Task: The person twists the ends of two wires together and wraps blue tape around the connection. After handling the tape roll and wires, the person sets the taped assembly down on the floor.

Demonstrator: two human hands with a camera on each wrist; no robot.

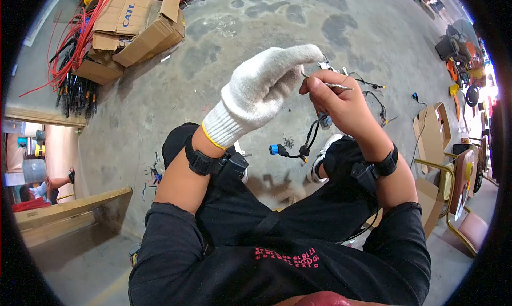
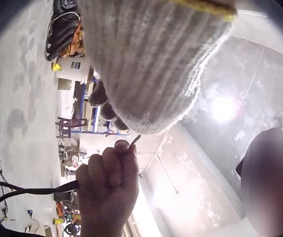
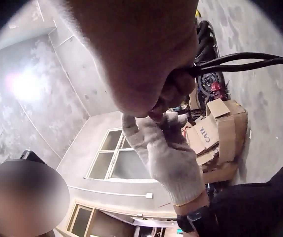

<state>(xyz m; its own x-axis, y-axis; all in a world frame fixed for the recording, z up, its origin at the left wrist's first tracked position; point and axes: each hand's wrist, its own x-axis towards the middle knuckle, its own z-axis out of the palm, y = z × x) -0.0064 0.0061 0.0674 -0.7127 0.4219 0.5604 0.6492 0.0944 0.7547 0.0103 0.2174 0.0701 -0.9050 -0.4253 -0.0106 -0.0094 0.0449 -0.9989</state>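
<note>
My left hand [image 1: 261, 85], in a white knitted glove with a yellow cuff edge, is raised close to my right hand. Its thumb reaches out straight over the right fingertips, while its other fingers bend below; whether they pinch anything I cannot tell. My bare right hand [image 1: 338, 101] grips a black cable [image 2: 38, 190] in its curled fingers. A thin twisted wire [image 1: 341, 86] lies across that hand. In the left wrist view a short twisted wire end [image 2: 136, 139] pokes up from the right fingertips, right at the glove. Below hangs cable with a blue connector [image 1: 274, 149].
More black cables [image 1: 376, 101] with connectors lie on the concrete floor [image 1: 224, 55] beyond the right hand. Cardboard boxes [image 1: 128, 23] and red wire bundles [image 1: 82, 45] stand at the far left. A chair [image 1: 464, 199] and flattened cardboard [image 1: 431, 135] are on the right.
</note>
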